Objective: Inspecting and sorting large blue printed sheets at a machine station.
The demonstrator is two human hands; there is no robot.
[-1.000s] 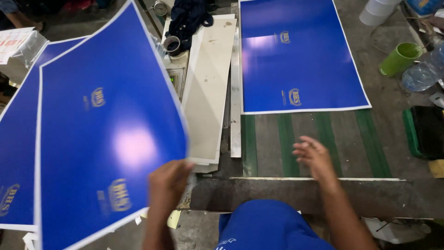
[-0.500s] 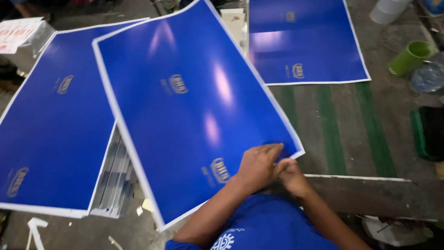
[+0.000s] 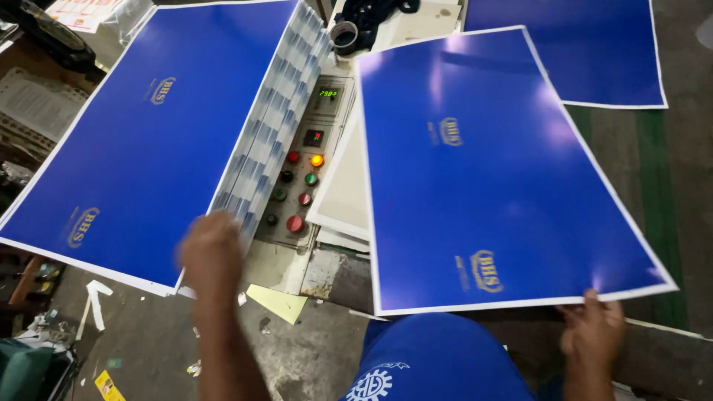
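Beside stacked sheets [image 3: 260, 148], right hand [image 3: 592, 330] holds glossy blue white-edged sheet [image 3: 490, 171].

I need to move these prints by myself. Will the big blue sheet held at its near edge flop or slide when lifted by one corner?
The blue sheet looks thin and wide, so it would likely bend and sag. Its glossy face shows glare, so it may slip. The right hand grips only the near corner. The left hand is by the stack.

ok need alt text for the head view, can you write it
The right hand grips the near edge of a glossy blue sheet over a worktable, while the left hand hovers blurred by a stack of blue sheets. A button-studded control panel sits between them.
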